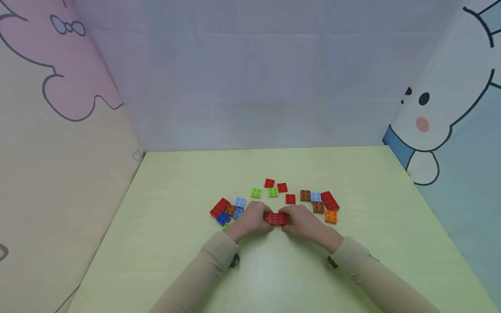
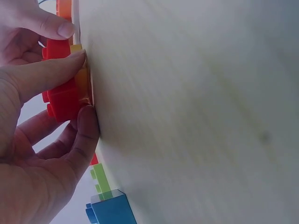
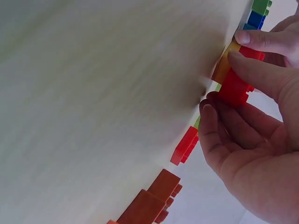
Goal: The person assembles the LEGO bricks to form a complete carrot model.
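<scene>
Both hands meet over a red toy brick [image 1: 275,218] with studs, near the middle of the table. My left hand [image 1: 251,218] pinches its left end, and my right hand [image 1: 304,222] pinches the right end. Beneath the red brick, the left wrist view shows a yellow brick [image 2: 82,84] close to the tabletop. That same yellow layer [image 3: 223,63] appears in the right wrist view, beside the thumb tips. Part of the red brick is hidden behind the thumbs. Just left of my left hand lies a light blue brick [image 1: 238,213].
Left of the hands, a cluster includes a long red brick [image 1: 220,208] and a dark blue brick [image 1: 223,218]. On the right are brown bricks [image 1: 305,195], another long red brick [image 1: 330,201] and an orange brick [image 1: 331,216]. Lime green bricks [image 1: 256,193] and small red bricks [image 1: 282,187] lie beyond.
</scene>
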A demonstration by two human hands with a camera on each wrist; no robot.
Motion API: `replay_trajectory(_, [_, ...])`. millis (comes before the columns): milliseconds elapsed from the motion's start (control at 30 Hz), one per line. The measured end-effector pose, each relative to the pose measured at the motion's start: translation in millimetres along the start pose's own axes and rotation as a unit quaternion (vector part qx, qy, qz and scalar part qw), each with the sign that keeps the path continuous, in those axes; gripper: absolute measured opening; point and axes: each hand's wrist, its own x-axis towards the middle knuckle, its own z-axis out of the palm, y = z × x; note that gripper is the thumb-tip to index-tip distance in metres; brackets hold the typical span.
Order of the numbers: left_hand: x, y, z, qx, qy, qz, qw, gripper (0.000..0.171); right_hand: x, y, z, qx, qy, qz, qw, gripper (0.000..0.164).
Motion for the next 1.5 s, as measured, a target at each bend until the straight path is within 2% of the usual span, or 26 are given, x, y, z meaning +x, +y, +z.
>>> replay_trajectory(133, [0.4,-0.2,-0.9,0.002,-0.005,-0.010,0.9999,0.035,-6,3,-8,-0.008,-0.006,0.022,1.000,0.047])
replay_trajectory(333, [-0.3,0.8,-1.9,0.002,-0.010,-0.022,0.9997,0.041,-17,15,-30,0.014,-0.006,0.044,0.999,0.048])
replay_trajectory(433, [-0.9,1.3,-1.8,0.003,-0.011,-0.022,0.9997,0.042,-22,27,-43,0.017,0.017,0.030,0.999,0.046])
replay_trajectory(567, [-2.2,2.1,-1.8,0.005,-0.016,-0.023,0.9996,0.044,-23,47,-56,0.000,0.072,0.020,0.997,0.041])
replay_trajectory(733, [-3.0,2.7,-1.9,0.009,-0.015,-0.020,0.9996,0.041,-23,67,-67,-0.016,0.101,0.066,0.993,0.045])
replay_trajectory(900, [-3.1,2.7,-2.3,0.018,-0.009,-0.007,0.9998,0.036,-23,84,-71,-0.022,0.095,0.096,0.991,0.046])
replay_trajectory(1100, [-3.7,3.4,-3.1,0.021,-0.008,-0.006,0.9997,0.034,-22,99,-69,-0.041,0.077,0.117,0.989,0.045])
replay_trajectory(1500, [-2.1,4.1,-3.3,0.014,-0.015,-0.012,0.9997,0.034,-25,103,-70,-0.044,0.062,0.123,0.990,0.047])
